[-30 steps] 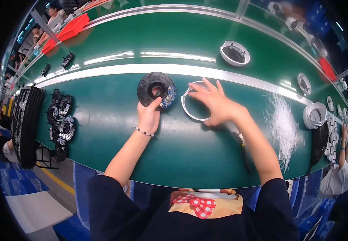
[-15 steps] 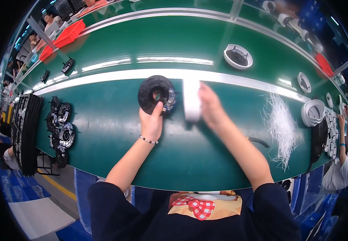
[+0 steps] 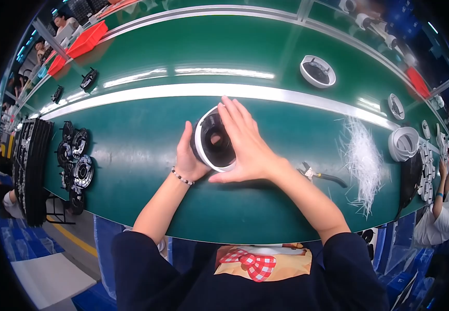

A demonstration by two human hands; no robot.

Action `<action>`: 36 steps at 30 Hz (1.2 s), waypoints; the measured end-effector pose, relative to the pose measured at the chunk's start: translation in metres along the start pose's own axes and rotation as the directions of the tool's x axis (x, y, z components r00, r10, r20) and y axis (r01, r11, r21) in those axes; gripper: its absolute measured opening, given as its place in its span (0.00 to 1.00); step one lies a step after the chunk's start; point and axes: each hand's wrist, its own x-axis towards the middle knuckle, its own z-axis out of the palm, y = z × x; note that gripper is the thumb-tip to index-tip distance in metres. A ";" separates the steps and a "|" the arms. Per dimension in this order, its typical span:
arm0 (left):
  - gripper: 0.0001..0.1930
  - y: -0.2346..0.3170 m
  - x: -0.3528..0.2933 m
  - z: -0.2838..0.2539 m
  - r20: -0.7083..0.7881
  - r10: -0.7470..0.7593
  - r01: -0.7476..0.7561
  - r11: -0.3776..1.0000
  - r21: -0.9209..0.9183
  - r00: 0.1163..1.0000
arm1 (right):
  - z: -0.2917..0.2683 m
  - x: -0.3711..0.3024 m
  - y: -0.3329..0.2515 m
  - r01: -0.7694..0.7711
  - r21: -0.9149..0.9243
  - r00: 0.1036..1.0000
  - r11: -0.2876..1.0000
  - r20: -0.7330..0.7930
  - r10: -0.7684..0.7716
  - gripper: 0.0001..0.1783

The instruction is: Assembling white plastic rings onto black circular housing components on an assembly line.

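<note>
A black round part (image 3: 220, 152) with a centre hole now sits within a white ring-shaped housing (image 3: 198, 141), held tilted above the green bench. My left hand (image 3: 189, 161) supports the black part from the left and underneath; its thumb stands up beside the ring, and most of its fingers are hidden. Across the right side lies my right hand (image 3: 250, 147), fingers over the housing's rim and thumb along its lower edge. How deep the black part sits in the ring cannot be made out.
Cutting pliers (image 3: 328, 179) lie right of my forearm, near a heap of thin white strips (image 3: 361, 166). White rings (image 3: 404, 142) are stacked at far right. Black parts (image 3: 74, 160) cluster at left. Behind a pale strip, the green surface holds another assembled ring (image 3: 317, 72).
My right hand has brought the white ring leftward onto the black part in my left hand. The two pieces, apart before, are now together and tilted. The pliers show more fully.
</note>
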 end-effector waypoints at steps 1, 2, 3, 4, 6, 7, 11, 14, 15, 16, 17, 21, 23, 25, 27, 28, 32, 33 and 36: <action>0.39 0.001 -0.001 0.001 -0.002 -0.001 0.001 1.000 -0.002 1.000 | -0.002 0.001 0.001 0.004 -0.031 1.000 1.000 0.022 -0.003 0.63; 0.39 0.004 -0.002 0.004 0.068 -0.017 0.020 0.999 -0.043 0.998 | -0.004 0.002 0.001 0.008 -0.062 0.999 0.998 0.045 -0.005 0.63; 0.39 0.006 -0.002 0.006 0.138 -0.030 0.041 0.996 -0.082 0.990 | -0.008 0.004 0.001 -0.004 -0.043 0.998 0.999 0.062 0.007 0.63; 0.39 0.007 -0.002 0.004 0.136 -0.028 0.040 0.996 -0.085 0.990 | -0.009 0.005 0.002 -0.004 -0.042 0.998 0.999 0.066 0.007 0.63; 0.41 0.008 -0.001 0.000 0.105 -0.078 0.087 0.993 -0.081 0.991 | -0.009 0.005 0.003 -0.024 0.039 0.998 0.999 0.051 0.022 0.62; 0.38 0.007 0.001 -0.002 0.104 -0.076 0.086 0.992 -0.094 0.992 | -0.009 0.005 0.002 -0.025 0.039 0.998 0.999 0.053 0.023 0.62; 0.31 0.008 0.002 -0.003 0.030 -0.072 0.074 0.993 -0.093 0.997 | -0.009 0.004 0.005 -0.011 0.085 1.000 0.996 -0.007 0.011 0.62; 0.27 0.008 0.003 -0.001 0.018 -0.009 0.010 0.998 -0.055 1.000 | -0.007 -0.003 0.016 -0.281 0.486 0.939 0.828 -0.039 0.342 0.58; 0.27 0.005 0.003 -0.003 0.007 0.017 -0.017 0.999 -0.036 1.000 | -0.001 -0.004 0.019 -0.296 0.612 0.916 0.734 -0.037 0.401 0.58; 0.27 0.004 0.001 -0.004 -0.005 0.046 -0.046 0.999 -0.016 0.999 | 0.006 0.000 0.015 -0.298 0.725 0.890 0.621 -0.024 0.455 0.59; 0.27 0.002 0.000 -0.003 -0.007 0.094 -0.094 0.994 0.049 0.996 | 0.009 -0.003 0.008 -0.343 0.575 0.891 0.742 -0.050 0.451 0.59; 0.29 -0.007 -0.003 0.007 -0.002 0.157 -0.155 0.974 0.166 0.988 | 0.023 -0.005 -0.007 -0.351 0.171 0.911 0.921 -0.166 0.378 0.60; 0.29 -0.007 -0.002 0.006 -0.026 0.162 -0.156 0.975 0.156 0.987 | 0.025 -0.003 -0.007 -0.338 0.152 0.914 0.929 -0.182 0.362 0.60; 0.28 -0.006 0.000 0.002 -0.070 0.135 -0.132 0.990 0.049 0.988 | 0.024 -0.001 -0.008 -0.274 0.086 0.934 0.958 -0.213 0.287 0.62; 0.28 -0.003 -0.001 0.003 -0.088 0.104 -0.105 0.994 -0.008 0.991 | 0.023 0.000 -0.013 -0.284 0.046 0.938 0.958 -0.194 0.288 0.62; 0.27 -0.003 -0.001 0.005 -0.099 0.069 -0.076 0.995 -0.065 0.993 | 0.022 0.000 -0.016 -0.295 0.003 0.940 0.955 -0.178 0.291 0.62; 0.26 -0.004 0.000 -0.008 0.083 0.037 -0.018 0.975 -0.223 0.996 | 0.019 -0.002 -0.021 -0.263 -0.012 0.951 0.965 -0.173 0.257 0.63; 0.27 -0.004 0.000 -0.012 0.107 0.051 -0.027 0.976 -0.218 0.993 | 0.020 0.000 -0.021 -0.262 -0.010 0.951 0.965 -0.170 0.257 0.63; 0.33 -0.007 0.002 -0.008 0.138 0.051 -0.028 0.986 -0.164 0.989 | 0.021 0.000 -0.020 -0.276 0.021 0.946 0.961 -0.171 0.276 0.63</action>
